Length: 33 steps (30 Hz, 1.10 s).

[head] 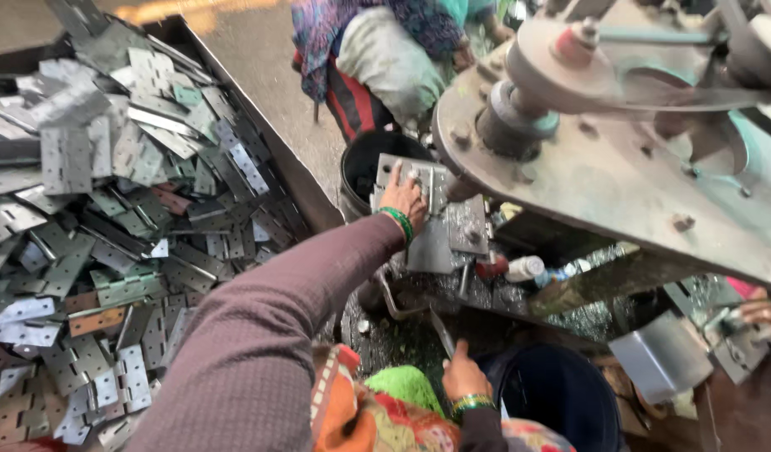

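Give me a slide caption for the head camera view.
Left hand presses a metal hinge plate at a press machine; right hand rests near a dark bucket, beside a hinge pile.

Head view, steeply down, close

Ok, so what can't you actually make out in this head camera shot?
- Left hand: its fingers lie on a grey metal plate; what lies under the palm is hidden.
- Right hand: whatever it holds is blurred and covered by the fist.
- Black bucket: inside too dark to see.
- Press machine: cut off by the top and right edges.
- Tray of hinges: cut off at left.
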Available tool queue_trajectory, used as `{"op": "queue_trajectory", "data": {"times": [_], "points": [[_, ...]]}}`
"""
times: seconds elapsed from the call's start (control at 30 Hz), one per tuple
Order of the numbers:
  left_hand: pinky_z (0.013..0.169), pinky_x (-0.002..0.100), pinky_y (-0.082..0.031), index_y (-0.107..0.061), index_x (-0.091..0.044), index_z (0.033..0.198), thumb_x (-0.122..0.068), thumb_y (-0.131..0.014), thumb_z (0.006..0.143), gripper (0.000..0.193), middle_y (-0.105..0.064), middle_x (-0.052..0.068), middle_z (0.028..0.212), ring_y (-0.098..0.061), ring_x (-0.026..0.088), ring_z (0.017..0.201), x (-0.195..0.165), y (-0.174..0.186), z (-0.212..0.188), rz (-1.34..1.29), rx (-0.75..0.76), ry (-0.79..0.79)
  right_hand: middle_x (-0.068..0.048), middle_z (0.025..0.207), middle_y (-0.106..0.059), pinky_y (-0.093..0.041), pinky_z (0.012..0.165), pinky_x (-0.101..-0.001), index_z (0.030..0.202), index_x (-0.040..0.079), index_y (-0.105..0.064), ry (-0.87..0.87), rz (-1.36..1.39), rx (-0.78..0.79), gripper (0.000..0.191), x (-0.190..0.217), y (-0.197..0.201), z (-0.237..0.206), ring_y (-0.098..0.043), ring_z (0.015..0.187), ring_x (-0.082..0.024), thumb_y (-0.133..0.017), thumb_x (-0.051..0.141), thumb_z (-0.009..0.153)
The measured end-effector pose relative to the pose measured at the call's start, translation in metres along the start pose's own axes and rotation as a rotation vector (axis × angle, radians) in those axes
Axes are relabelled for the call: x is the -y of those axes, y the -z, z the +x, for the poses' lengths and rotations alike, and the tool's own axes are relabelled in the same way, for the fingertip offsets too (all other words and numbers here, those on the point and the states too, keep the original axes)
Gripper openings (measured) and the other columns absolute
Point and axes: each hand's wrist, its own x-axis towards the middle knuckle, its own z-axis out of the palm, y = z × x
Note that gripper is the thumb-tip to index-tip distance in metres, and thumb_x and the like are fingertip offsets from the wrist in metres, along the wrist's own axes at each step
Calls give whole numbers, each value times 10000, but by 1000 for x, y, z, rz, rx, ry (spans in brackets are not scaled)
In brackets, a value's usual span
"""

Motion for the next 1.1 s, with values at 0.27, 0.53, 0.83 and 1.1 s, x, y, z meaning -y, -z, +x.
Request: {"op": "queue_trajectory", "data": {"times": [0.27,0.53,0.83,1.1], "points": [[1219,655,-32,-612,-91,1389,-292,-417,1047,442,-599,153,1406,-370,363,1476,-3,11,-11,19,98,-26,-137,1077,-732,-543,823,-582,1207,191,-462,36,-124,-132,311,18,59,-23,-716,984,-438,-509,415,996],[1209,641,5,-527,-196,1413,-355,-405,990,468,-520,98,1447,-366,263,1436,3,-1,-1,-6,144,-33,-217,1067,-735,-531,830,-605,1333,155,-406,-23,-64,-99,430,13,4,-17,-707,990,-466,-562,326,971],[1222,651,-28,-637,-127,1360,-323,-435,1020,441,-605,97,1409,-388,293,1455,8,-13,10,-54,45,-2,-153,1083,-721,-539,823,-578,1200,155,-458,26,-138,-119,302,15,50,-19,-712,981,-439,-526,373,1002],[1197,674,-24,-634,-113,1346,-333,-457,999,448,-604,115,1399,-382,302,1450,5,-33,28,-49,-14,-16,-210,1143,-688,-520,820,-596,1328,157,-342,81,2,-124,451,-5,-32,7,-692,991,-467,-541,304,951]]}}
